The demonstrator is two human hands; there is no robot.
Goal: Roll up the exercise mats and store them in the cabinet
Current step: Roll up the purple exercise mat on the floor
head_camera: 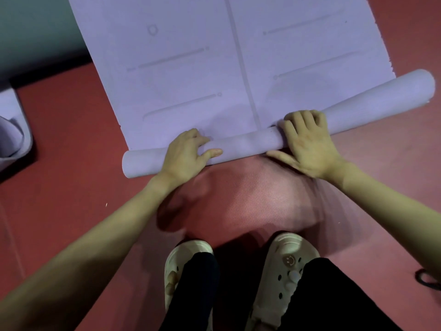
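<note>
Both hands curled over the lilac yoga mat's (191, 56) rolled part (248, 142): left hand (183, 156), right hand (307, 144), fingertips hidden; mat's far end cut off.

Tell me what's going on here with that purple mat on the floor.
A person crouched on the red floor is rolling up a lilac exercise mat. The left hand and the right hand both rest on top of the rolled part, fingers curled over it. Only a short stretch is rolled; most of the mat lies flat ahead. The person's cream clogs show at the bottom. No cabinet is in view.
</note>
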